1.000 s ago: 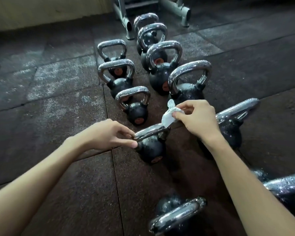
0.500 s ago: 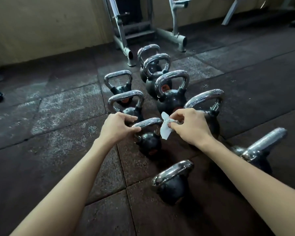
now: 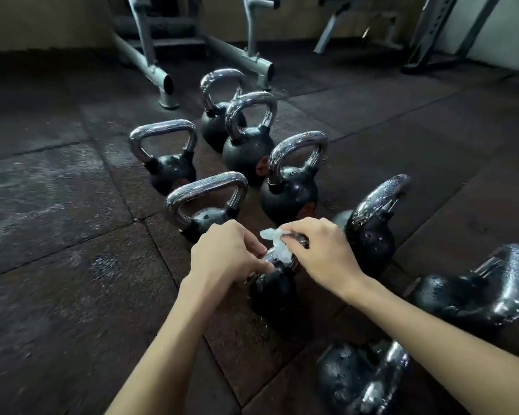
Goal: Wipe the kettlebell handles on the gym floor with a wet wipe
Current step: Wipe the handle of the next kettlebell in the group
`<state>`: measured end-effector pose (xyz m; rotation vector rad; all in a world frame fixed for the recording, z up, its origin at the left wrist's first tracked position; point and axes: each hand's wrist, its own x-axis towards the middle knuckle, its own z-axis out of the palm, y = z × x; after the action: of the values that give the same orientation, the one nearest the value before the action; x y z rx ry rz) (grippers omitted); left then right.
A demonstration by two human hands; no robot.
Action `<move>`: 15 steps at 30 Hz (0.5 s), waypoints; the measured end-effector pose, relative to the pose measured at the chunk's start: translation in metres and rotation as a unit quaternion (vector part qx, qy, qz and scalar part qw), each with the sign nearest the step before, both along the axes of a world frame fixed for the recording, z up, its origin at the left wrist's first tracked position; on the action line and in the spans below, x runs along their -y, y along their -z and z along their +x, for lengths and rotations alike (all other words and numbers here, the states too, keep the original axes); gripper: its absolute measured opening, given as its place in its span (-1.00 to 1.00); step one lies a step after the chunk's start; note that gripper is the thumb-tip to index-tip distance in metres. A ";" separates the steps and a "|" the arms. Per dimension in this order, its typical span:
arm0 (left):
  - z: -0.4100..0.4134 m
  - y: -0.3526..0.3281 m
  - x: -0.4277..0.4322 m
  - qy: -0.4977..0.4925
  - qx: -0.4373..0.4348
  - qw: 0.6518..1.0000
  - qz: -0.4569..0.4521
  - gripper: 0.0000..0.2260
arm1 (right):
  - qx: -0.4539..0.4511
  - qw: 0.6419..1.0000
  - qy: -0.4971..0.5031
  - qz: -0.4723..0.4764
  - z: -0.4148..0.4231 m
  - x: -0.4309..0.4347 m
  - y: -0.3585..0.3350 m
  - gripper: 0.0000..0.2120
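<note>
The left hand (image 3: 228, 256) is clenched on the near end of the chrome handle (image 3: 268, 259) of a small kettlebell (image 3: 271, 290), with thumb and curled fingers pinching the bar. The right hand (image 3: 321, 253) grips a crumpled white wet wipe (image 3: 277, 244) and presses it onto the same handle just beside the left fingers. Its fingers curl over the wipe and the bar, and one corner of the wipe sticks up toward 11 o'clock.

The small kettlebell stands at the middle of the view on the dark rubber floor (image 3: 72, 235), ringed by bigger ones. At 11 o'clock from it stands a wide-handled kettlebell (image 3: 206, 190). At 1 o'clock is a rounder kettlebell (image 3: 288, 196). At 2 o'clock a tall kettlebell (image 3: 372, 235) leans to the right, and at 3 o'clock a tipped kettlebell (image 3: 474, 298) lies on its side. Three more stand farther off toward 12 o'clock, in front of a grey metal frame (image 3: 144, 61).

The rounder kettlebell carries a reddish round mark (image 3: 308, 208) low on its body, and any writing on it is too blurred to read.
</note>
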<state>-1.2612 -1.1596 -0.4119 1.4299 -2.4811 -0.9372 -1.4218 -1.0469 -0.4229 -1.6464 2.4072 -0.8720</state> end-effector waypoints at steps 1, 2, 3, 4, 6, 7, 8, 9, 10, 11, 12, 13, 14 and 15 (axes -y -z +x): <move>0.001 0.003 0.004 0.011 -0.005 1.000 0.017 -0.71 | -0.014 1.000 0.003 0.003 0.004 -0.002 0.002 -0.81; 0.001 0.005 0.007 0.021 -0.012 0.999 0.027 -0.71 | -0.029 1.000 -0.002 0.006 0.008 -0.005 0.001 -0.80; 0.002 0.008 0.009 0.027 -0.019 0.999 0.032 -0.70 | -0.040 0.999 -0.012 0.008 0.011 -0.007 0.000 -0.78; 0.003 0.009 0.011 0.032 -0.027 0.998 0.039 -0.70 | -0.045 0.999 -0.021 0.014 0.012 -0.007 -0.004 -0.77; 0.008 0.012 0.016 0.041 -0.047 0.996 0.065 -0.70 | -0.048 0.997 -0.032 0.056 0.011 -0.001 -0.014 -0.76; 0.009 0.014 0.019 0.044 -0.055 0.995 0.075 -0.70 | -0.051 0.995 -0.032 0.080 0.010 0.004 -0.020 -0.77; 0.011 0.014 0.020 0.048 -0.058 0.994 0.080 -0.70 | -0.055 0.994 -0.027 0.095 0.010 0.010 -0.025 -0.78; 0.012 0.013 0.021 0.052 -0.059 0.993 0.082 -0.69 | -0.056 0.993 -0.019 0.100 0.011 0.014 -0.029 -0.79; 0.014 0.012 0.021 0.056 -0.058 0.993 0.082 -0.69 | -0.050 0.994 -0.013 0.098 0.013 0.016 -0.031 -0.81; 0.015 0.010 0.020 0.059 -0.057 0.993 0.079 -0.68 | -0.040 0.995 -0.011 0.092 0.015 0.017 -0.032 -0.82; 0.016 0.009 0.019 0.063 -0.054 0.994 0.077 -0.68 | -0.025 0.996 -0.008 0.087 0.015 0.018 -0.032 -0.83; 0.017 0.008 0.017 0.066 -0.051 0.994 0.076 -0.68 | -0.010 0.996 -0.002 0.085 0.012 0.020 -0.031 -0.83; 0.018 0.008 0.017 0.068 -0.049 0.994 0.076 -0.68 | 0.000 0.996 0.006 0.087 0.009 0.023 -0.030 -0.81; 0.018 0.008 0.016 0.068 -0.050 0.994 0.076 -0.68 | 0.002 0.996 0.014 0.089 0.005 0.025 -0.028 -0.78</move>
<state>-1.2436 -1.1761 -0.4204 1.2323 -2.5063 -1.2150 -1.4164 -1.0717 -0.3953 -1.5479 2.4318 -0.6429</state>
